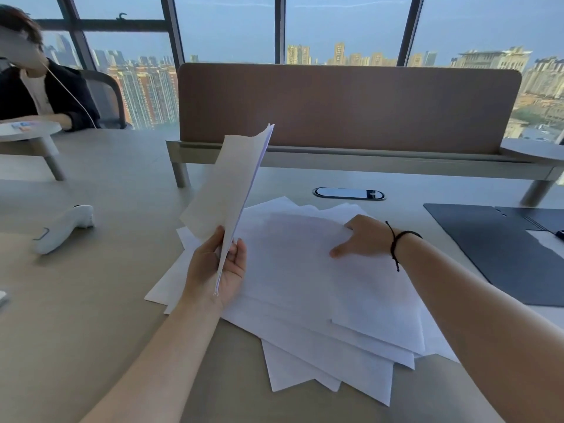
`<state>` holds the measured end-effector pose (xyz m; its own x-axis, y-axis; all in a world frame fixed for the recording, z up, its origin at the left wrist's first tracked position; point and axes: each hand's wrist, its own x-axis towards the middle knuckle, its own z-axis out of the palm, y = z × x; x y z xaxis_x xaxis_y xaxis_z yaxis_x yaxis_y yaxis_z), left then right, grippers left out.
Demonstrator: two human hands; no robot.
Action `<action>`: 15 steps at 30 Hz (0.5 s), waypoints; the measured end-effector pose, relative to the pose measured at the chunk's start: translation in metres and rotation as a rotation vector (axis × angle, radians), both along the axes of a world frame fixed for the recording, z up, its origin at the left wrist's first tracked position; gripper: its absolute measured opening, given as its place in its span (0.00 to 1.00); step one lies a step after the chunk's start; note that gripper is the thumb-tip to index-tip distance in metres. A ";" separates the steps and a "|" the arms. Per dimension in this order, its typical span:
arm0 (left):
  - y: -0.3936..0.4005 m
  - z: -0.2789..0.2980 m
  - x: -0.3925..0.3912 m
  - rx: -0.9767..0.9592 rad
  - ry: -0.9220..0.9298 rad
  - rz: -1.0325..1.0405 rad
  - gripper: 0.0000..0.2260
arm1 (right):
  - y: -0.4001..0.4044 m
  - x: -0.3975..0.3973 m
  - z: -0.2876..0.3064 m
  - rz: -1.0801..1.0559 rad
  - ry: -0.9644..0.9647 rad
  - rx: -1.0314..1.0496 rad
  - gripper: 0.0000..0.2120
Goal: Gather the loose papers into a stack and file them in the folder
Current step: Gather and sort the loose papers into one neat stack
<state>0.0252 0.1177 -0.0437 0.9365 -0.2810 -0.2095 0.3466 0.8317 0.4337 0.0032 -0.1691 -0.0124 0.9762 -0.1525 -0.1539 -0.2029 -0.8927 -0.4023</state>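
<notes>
Several loose white papers (pixel 305 300) lie fanned out on the beige desk (pixel 91 300) in front of me. My left hand (pixel 213 270) grips a thin stack of papers (pixel 229 184) by its lower edge and holds it upright, tilted away over the pile's left side. My right hand (pixel 363 236) rests on the top sheet near the pile's far right corner, thumb spread on the paper and the other fingers curled at its edge. An open dark folder (pixel 494 248) lies flat on the desk to the right, apart from the pile.
A white handheld device (pixel 62 228) lies on the desk to the left. A brown divider panel (pixel 348 108) runs across the back, with a cable port (pixel 349 193) before it. A person sits at the far left by a small round table (pixel 27 129).
</notes>
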 end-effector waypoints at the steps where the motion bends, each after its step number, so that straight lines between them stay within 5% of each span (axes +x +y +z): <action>1: -0.001 0.000 0.000 0.005 -0.003 -0.005 0.08 | -0.005 -0.006 -0.001 -0.021 -0.015 -0.002 0.14; 6: -0.006 0.004 -0.005 0.034 -0.019 -0.023 0.08 | -0.018 -0.022 0.000 -0.154 -0.023 -0.025 0.28; 11: -0.005 0.007 -0.011 0.062 -0.017 0.004 0.09 | -0.010 -0.022 0.002 -0.143 0.110 -0.135 0.56; 15: -0.004 0.006 -0.013 0.070 -0.011 0.027 0.09 | 0.002 -0.015 -0.001 -0.129 0.120 -0.157 0.55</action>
